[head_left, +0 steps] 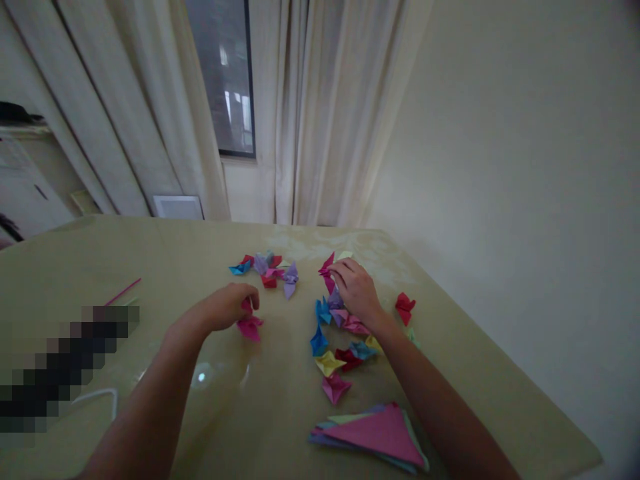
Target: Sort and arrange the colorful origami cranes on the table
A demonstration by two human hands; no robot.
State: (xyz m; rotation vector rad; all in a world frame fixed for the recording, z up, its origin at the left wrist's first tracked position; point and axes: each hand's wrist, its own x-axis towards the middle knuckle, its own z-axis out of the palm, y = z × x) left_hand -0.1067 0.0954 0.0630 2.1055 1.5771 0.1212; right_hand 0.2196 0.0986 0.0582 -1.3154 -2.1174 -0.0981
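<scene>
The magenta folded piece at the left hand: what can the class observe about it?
The magenta folded piece looks like creased paper, with pointed corners below. The left hand has its fingers about the upper part, hiding some of it. It is apart from the other folded pieces; whether it touches the table is unclear.

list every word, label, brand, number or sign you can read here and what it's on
None: no words, labels, brands, numbers or signs can be read in this picture.
The folded paper pieces, the paper stack and the tabletop show no lettering.
The white panel below the curtain shows none that can be made out.
Anything under the pixelated patch at the left is hidden.
</scene>
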